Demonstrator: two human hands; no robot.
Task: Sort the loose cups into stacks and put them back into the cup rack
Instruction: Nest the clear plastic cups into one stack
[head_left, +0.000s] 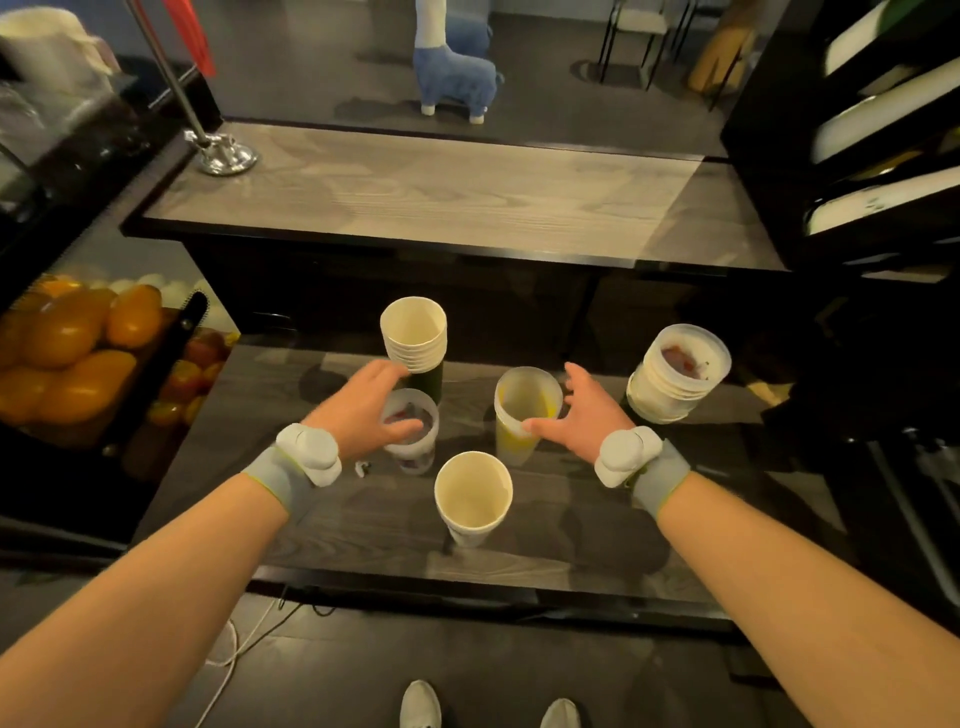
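i take the single paper cup (472, 493) as reference; it stands upright at the front middle of the dark counter (337, 525). left hand (363, 410) is just behind-left of it, thumb and fingers curled round the rim of a frosted cup with red print (415, 441), gripping it. right hand (589, 415) is just behind-right of it, fingers spread and fairly straight, thumb tip touching the rim of a frosted yellow cup (522, 415); i read no grip there. paper cup stack (414, 338) sits further behind the reference, slightly left, nested in a dark green cup. frosted cup stack (675, 379) is well to the right and behind it. black cup rack (769, 104) with white stacks is far behind-right. oranges (67, 343) are far left.
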